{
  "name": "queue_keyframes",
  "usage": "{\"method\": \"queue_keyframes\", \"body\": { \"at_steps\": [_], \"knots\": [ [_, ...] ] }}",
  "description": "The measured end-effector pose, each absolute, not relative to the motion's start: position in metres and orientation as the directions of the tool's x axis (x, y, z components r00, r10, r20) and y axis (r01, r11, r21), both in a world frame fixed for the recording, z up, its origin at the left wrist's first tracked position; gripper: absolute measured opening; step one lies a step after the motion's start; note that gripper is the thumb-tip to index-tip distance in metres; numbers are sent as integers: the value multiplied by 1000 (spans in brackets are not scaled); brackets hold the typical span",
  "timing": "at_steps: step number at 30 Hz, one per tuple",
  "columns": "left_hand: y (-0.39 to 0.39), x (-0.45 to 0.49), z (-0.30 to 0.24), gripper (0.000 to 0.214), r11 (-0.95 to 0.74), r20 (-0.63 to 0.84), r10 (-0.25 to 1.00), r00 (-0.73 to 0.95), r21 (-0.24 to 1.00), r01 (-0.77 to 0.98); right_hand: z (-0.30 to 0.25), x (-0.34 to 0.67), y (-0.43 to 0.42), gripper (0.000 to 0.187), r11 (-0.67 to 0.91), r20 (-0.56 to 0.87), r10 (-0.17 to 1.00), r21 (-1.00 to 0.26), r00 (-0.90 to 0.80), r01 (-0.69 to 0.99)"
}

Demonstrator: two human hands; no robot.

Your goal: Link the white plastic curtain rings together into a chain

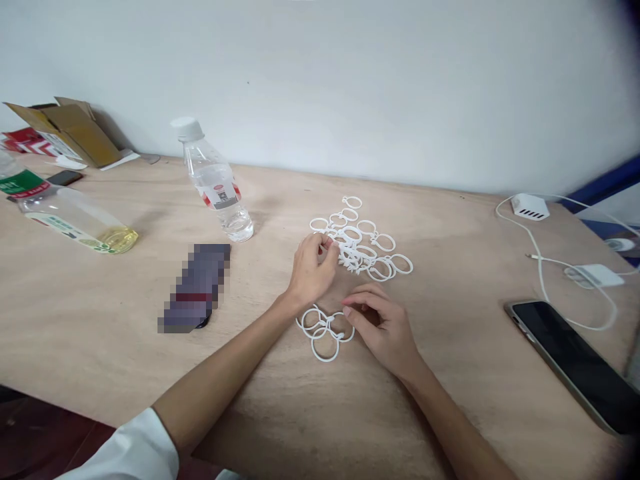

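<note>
A heap of several white plastic rings [367, 247] lies on the wooden table [280, 400], beyond my hands. My left hand [313, 270] reaches into the near left edge of that heap, fingers pinched on one white ring. A small cluster of linked white rings [320, 330] sits closer to me. My right hand [383, 327] rests beside this cluster, fingers curled and touching its right side; I cannot make out whether it grips a ring.
A clear water bottle [215, 183] stands left of the heap. A bottle of yellowish liquid [75, 220] lies at far left near a cardboard box [70, 130]. A blurred dark object [195, 287], a phone [575, 360], and white chargers with cables [540, 253] sit around.
</note>
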State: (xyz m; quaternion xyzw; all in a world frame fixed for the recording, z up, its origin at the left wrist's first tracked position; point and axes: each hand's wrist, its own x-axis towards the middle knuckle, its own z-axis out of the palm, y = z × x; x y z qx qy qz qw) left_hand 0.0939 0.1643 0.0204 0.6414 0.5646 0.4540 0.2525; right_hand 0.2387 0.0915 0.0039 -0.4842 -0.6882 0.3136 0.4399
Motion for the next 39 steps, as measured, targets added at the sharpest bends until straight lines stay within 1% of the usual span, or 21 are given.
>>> {"method": "queue_keyframes", "body": {
  "at_steps": [2, 3, 6, 8, 11, 14, 17, 20, 22, 27, 31, 33, 35, 37, 39],
  "knots": [
    [166, 97, 22, 16, -170, 220, 974, -62, 880, 442, 2, 239, 92, 12, 326, 316, 944, -840, -97, 434],
    [167, 98, 23, 15, -177, 221, 974, -49, 879, 442, 0, 239, 92, 17, 324, 341, 939, -820, -52, 472],
    [167, 100, 26, 11, -326, 337, 939, 70, 807, 492, -5, 238, 94, 33, 307, 433, 900, -722, 58, 619],
    [164, 101, 28, 10, -446, 408, 892, 193, 734, 511, -9, 237, 95, 38, 300, 448, 893, -659, 40, 690],
    [160, 103, 32, 10, -573, 454, 820, 350, 635, 519, -12, 236, 97, 42, 324, 426, 904, -613, -44, 721],
    [157, 104, 36, 12, -643, 466, 765, 444, 533, 550, -11, 236, 98, 45, 335, 403, 911, -614, -81, 715],
    [159, 102, 39, 13, -674, 455, 737, 500, 442, 592, -10, 237, 98, 47, 306, 373, 926, -647, -60, 698],
    [161, 100, 40, 13, -676, 446, 731, 517, 372, 636, -9, 237, 97, 50, 271, 351, 936, -685, -20, 676],
    [162, 100, 39, 13, -661, 443, 742, 503, 361, 658, -8, 236, 97, 49, 260, 342, 940, -708, -3, 657],
    [164, 100, 31, 11, -597, 428, 800, 421, 498, 629, -7, 236, 96, 48, 255, 354, 935, -739, 37, 623],
    [167, 99, 27, 8, -538, 437, 839, 323, 580, 612, -9, 237, 97, 47, 264, 370, 928, -746, 51, 612],
    [168, 99, 27, 9, -488, 415, 870, 265, 653, 580, -9, 237, 96, 47, 261, 365, 930, -750, 50, 607],
    [168, 100, 27, 10, -386, 329, 922, 202, 771, 507, -10, 238, 96, 50, 254, 355, 934, -753, 50, 607],
    [168, 101, 28, 11, -253, 207, 966, 154, 877, 409, -10, 238, 97, 54, 248, 345, 937, -755, 47, 607],
    [167, 103, 29, 12, -166, 122, 981, 150, 929, 332, -9, 238, 97, 56, 246, 338, 941, -750, 36, 614]
  ]
}}
